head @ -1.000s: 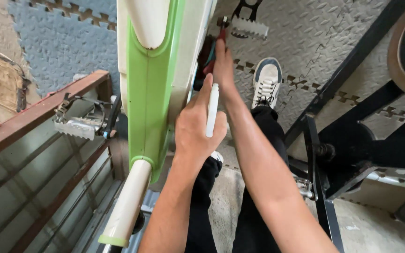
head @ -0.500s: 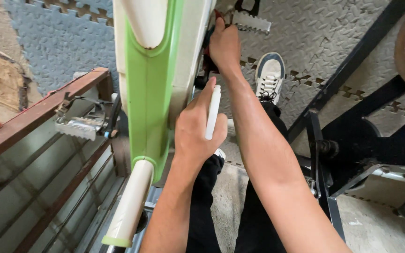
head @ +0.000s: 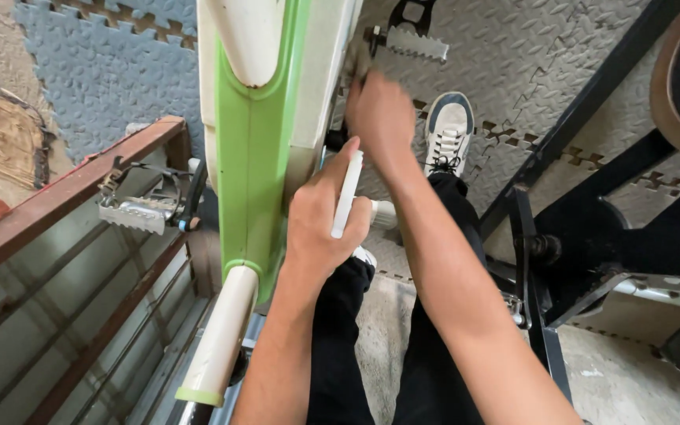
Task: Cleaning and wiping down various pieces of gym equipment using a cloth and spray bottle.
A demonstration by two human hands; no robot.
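Head view, looking down the green-and-white frame (head: 257, 149) of an upturned exercise bike.

Left hand (head: 320, 216) closed around a slim white handle (head: 347, 195), pressed against the frame's right flank. Handle's long axis runs near upright in the picture, top end tilted slightly right and pointing toward the crank area, lower end sunk in the fist. What sort of tool it is: cannot tell.

Right hand (head: 379, 110) reaches farther up along the same flank, fingers curled at the crank beside the toothed right pedal (head: 412, 43). Motion blur there; whether it grips anything cannot be told.

Left pedal (head: 137, 211) juts off the frame's opposite side, over a rust-brown rail (head: 72, 185). Black stand (head: 592, 236) to the right. Sneaker (head: 448, 130) on the grey foam mat (head: 529, 79), directly beneath the working hand.

Risks, as judged: the pedal's serrated edge sits just beside the right knuckles, so a slip would scrape them. The handle is held by a fist alone against smooth plastic; sideways force could skid it off. Anything dropped lands on the foot.
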